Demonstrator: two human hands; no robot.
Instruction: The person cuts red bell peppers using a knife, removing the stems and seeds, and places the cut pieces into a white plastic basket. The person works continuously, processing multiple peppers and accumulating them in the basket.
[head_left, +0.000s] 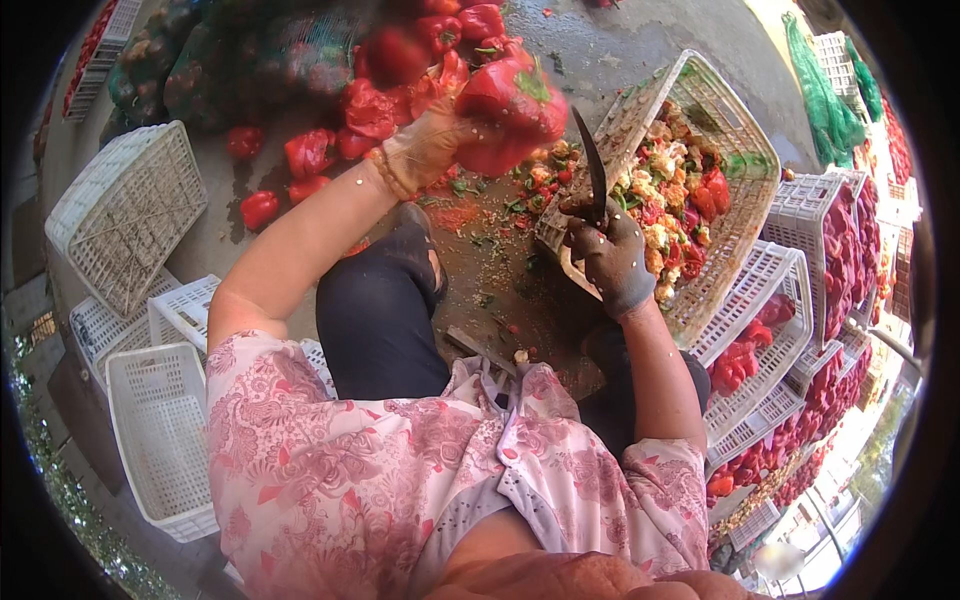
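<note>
My left hand (429, 147), with a beaded bracelet at the wrist, holds a large red bell pepper (499, 124) whose green stem end is turned up. The hand is raised over the floor ahead of my knees. My right hand (611, 259) wears a dark glove and grips a knife (592, 161) with its dark, curved blade pointing up. The blade is apart from the pepper. Beside the right hand, a dirty white plastic crate (739, 135) leans tilted. Pepper cores and seed clusters (664, 202) lie in it, with some red flesh among them.
Loose red peppers (307, 154) lie on the floor ahead, beside green mesh sacks (255, 71). Crates of red pepper pieces (750, 352) are stacked at right. Other white crates (161, 442) stand at left. Seeds and scraps (487, 240) litter the floor between my legs.
</note>
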